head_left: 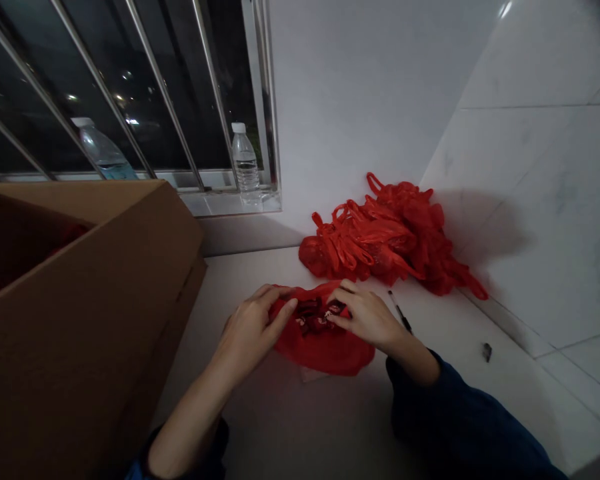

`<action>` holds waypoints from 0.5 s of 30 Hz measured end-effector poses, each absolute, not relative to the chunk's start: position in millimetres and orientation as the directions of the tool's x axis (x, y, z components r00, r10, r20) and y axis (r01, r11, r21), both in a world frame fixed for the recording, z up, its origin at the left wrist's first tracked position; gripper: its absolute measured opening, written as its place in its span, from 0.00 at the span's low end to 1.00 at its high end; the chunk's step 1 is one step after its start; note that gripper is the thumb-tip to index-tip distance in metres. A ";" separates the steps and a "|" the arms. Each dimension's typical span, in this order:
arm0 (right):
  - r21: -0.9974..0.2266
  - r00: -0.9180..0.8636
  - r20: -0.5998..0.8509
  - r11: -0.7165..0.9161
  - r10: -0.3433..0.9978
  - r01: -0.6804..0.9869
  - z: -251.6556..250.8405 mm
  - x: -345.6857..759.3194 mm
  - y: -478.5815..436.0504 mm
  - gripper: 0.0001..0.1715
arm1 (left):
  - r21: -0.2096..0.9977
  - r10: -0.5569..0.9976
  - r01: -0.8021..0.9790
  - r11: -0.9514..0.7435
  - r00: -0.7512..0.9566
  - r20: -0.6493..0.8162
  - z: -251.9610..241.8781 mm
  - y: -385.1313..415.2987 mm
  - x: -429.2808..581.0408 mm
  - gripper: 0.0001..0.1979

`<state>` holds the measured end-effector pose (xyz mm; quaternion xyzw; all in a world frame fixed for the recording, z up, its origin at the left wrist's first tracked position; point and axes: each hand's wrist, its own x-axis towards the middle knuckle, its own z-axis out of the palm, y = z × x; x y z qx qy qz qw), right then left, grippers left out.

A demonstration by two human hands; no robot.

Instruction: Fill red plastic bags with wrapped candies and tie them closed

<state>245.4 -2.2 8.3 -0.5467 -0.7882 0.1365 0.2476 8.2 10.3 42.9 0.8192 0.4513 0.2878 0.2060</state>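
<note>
A red plastic bag (325,353) lies spread on the white surface in front of me, its mouth open upward. Several small dark-red wrapped packets (309,323) with white print sit inside; what they contain does not show. My left hand (257,320) grips the bag's left edge, fingers over the far side and thumb toward the mouth. At the bag's right side, my right hand (365,313) has thumb and fingers closed around one of the dark-red wrapped packets. Part of the bag's rim is hidden behind both hands.
A big cardboard box (145,267) stands on the left with red material inside. Knotted red plastic bags (385,233) are heaped against the wall. A black pen (401,313) and a small dark object (487,351) lie to the right. Two bottles, one clear (246,167), stand by the barred window.
</note>
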 end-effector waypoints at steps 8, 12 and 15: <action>-0.745 -0.355 0.534 0.626 0.767 0.231 21.2 236.0 -11.1 0.09 | 0.727 0.814 0.468 -0.503 0.538 0.217 39.9 4.8 21.6 0.16; -0.735 -0.349 0.547 0.636 0.761 0.235 17.5 232.7 -11.0 0.08 | 0.773 0.804 0.407 -0.487 0.554 0.215 33.4 4.9 28.1 0.17; -0.800 -0.281 0.507 0.566 0.815 0.198 13.3 232.7 -8.0 0.19 | 0.806 0.820 0.373 -0.460 0.527 0.224 31.2 6.6 28.9 0.16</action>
